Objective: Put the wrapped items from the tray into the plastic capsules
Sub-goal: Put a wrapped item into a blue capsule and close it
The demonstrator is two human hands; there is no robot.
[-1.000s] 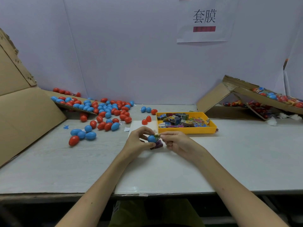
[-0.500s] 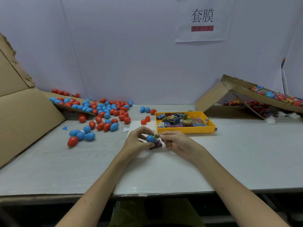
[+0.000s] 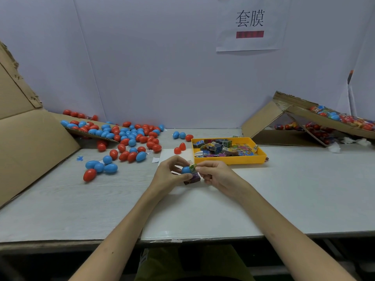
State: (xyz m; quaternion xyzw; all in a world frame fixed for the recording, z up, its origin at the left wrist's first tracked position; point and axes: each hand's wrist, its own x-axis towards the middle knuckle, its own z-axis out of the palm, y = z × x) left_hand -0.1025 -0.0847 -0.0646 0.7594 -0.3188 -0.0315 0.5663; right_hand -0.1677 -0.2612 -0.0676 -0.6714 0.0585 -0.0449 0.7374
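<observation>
My left hand [image 3: 169,175] grips a blue capsule half [image 3: 185,170] just above the table's middle. My right hand [image 3: 215,173] pinches a green wrapped item [image 3: 192,168] against the capsule's mouth. A purple wrapped item [image 3: 192,178] sits under the two hands; I cannot tell whether a hand holds it. The yellow tray [image 3: 229,160] stands just behind my right hand, holding several colourful wrapped items [image 3: 221,148].
Several red and blue capsules [image 3: 129,138] lie scattered at the back left, some on a cardboard flap [image 3: 40,142]. Two red halves [image 3: 179,149] sit left of the tray. A cardboard box [image 3: 304,118] at the back right holds wrapped capsules.
Both hands have stayed in place with the capsule and the wrapped item; the fingers have only shifted slightly.
</observation>
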